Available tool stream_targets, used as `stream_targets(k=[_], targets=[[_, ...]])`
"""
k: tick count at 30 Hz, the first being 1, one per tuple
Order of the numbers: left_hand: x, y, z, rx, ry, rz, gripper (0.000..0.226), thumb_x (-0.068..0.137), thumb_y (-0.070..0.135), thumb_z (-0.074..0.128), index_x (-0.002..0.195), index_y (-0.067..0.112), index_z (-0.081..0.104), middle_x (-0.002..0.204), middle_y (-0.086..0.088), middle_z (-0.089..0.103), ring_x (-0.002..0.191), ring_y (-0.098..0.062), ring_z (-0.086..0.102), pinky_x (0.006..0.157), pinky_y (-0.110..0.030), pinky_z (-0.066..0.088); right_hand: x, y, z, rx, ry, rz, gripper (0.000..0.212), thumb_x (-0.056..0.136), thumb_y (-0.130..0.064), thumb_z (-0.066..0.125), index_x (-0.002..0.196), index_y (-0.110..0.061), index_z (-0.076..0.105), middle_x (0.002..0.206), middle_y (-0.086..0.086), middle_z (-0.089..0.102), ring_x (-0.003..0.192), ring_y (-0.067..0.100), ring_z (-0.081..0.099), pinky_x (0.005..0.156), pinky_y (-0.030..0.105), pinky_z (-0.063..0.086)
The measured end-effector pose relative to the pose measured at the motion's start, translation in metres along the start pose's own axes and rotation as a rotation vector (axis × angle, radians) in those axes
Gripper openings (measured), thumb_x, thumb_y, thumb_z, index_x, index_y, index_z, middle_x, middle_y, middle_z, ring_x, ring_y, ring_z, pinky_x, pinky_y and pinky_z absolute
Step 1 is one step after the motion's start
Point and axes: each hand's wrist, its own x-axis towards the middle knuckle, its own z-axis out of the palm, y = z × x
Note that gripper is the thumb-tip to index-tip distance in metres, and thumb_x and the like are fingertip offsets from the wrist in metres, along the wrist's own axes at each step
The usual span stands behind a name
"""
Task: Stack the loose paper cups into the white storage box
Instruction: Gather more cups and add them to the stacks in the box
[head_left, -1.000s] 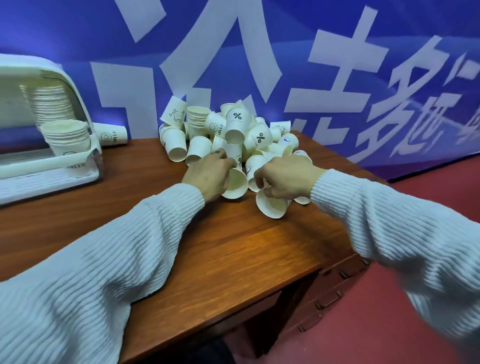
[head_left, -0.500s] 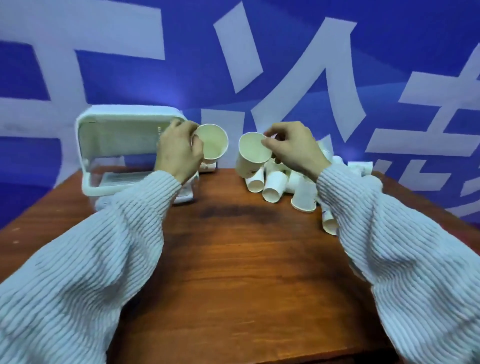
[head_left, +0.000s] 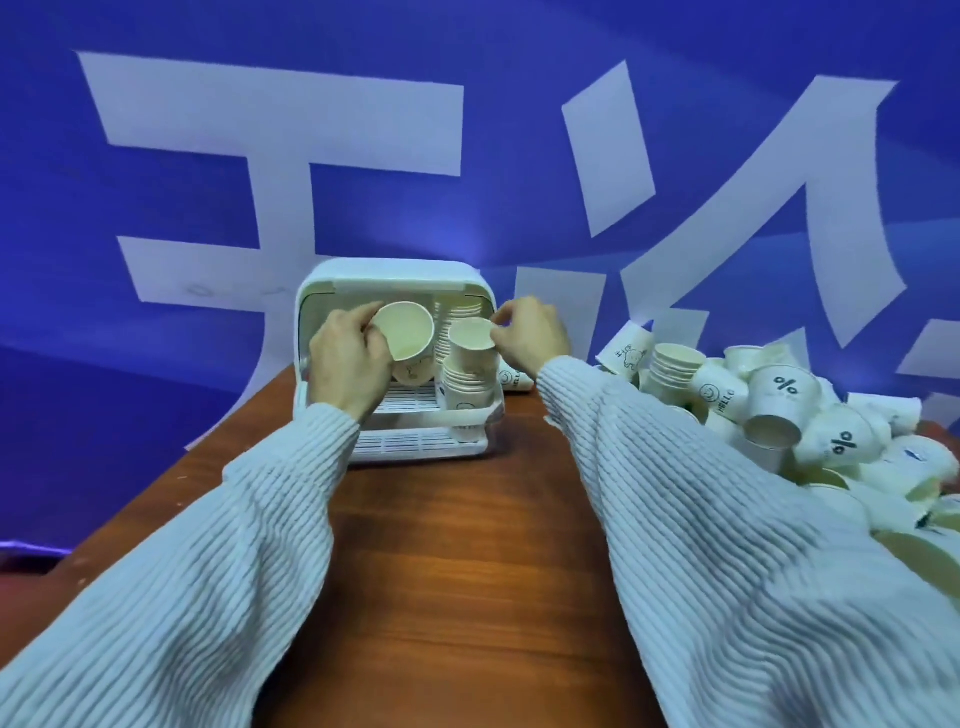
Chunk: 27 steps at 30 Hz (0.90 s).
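Note:
The white storage box (head_left: 395, 275) stands open at the far side of the wooden table (head_left: 457, 545). My left hand (head_left: 348, 361) grips a paper cup (head_left: 408, 338), tilted with its mouth toward me, in front of the box's opening. My right hand (head_left: 530, 332) pinches the rim of another cup (head_left: 470, 338) that sits on top of a short cup stack (head_left: 465, 387) at the box's front right. A taller stack (head_left: 462, 317) stands behind it inside the box. The loose cup pile (head_left: 810, 415) lies to the right.
A blue banner with large white characters (head_left: 280, 156) hangs right behind the table. One cup (head_left: 514, 379) lies on its side just right of the box. The table's left edge runs diagonally from the box toward me.
Both hands carried their cups left from beside the pile to the box. The right hand's cup now rests on the front stack. The view turned left, putting the box in the centre.

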Motion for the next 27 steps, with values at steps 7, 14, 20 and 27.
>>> stream_targets(k=[7,14,20,27], targets=[[0.016,0.003,0.012,-0.003,-0.034,0.004,0.040,0.098,0.009,0.047,0.133,0.014,0.066,0.127,-0.010,0.066,0.119,-0.027,0.059,0.106,-0.037,0.041,-0.002,0.012,0.036,-0.124,-0.088,0.015,0.023,0.087,-0.018,0.057,0.099,-0.014,0.077,0.104,0.015,0.075,0.100,0.039,0.067,0.088,0.043,0.057],[0.042,0.033,0.046,-0.093,-0.033,-0.007,0.036,0.090,0.007,0.052,0.117,0.016,0.073,0.117,-0.006,0.073,0.111,-0.023,0.065,0.097,-0.026,0.042,-0.004,0.021,0.030,-0.019,-0.203,0.003,0.030,0.101,-0.022,0.051,0.119,-0.016,0.075,0.120,0.009,0.073,0.110,0.031,0.065,0.095,0.036,0.050],[0.037,0.024,0.084,0.112,-0.242,-0.100,0.030,0.092,0.015,0.058,0.114,0.019,0.077,0.120,-0.012,0.073,0.116,-0.035,0.063,0.104,-0.038,0.046,-0.003,0.033,0.030,0.241,-0.298,0.066,0.033,0.090,-0.017,0.043,0.095,-0.022,0.075,0.084,0.005,0.075,0.075,0.022,0.068,0.070,0.029,0.055],[0.023,0.008,0.096,0.282,-0.346,-0.101,0.033,0.094,0.026,0.050,0.115,0.022,0.076,0.124,-0.015,0.058,0.114,-0.042,0.060,0.098,-0.046,0.047,-0.008,0.053,0.017,0.362,-0.144,0.084,0.031,0.094,-0.008,0.046,0.111,-0.022,0.069,0.083,0.000,0.068,0.069,0.014,0.059,0.072,0.027,0.045]])
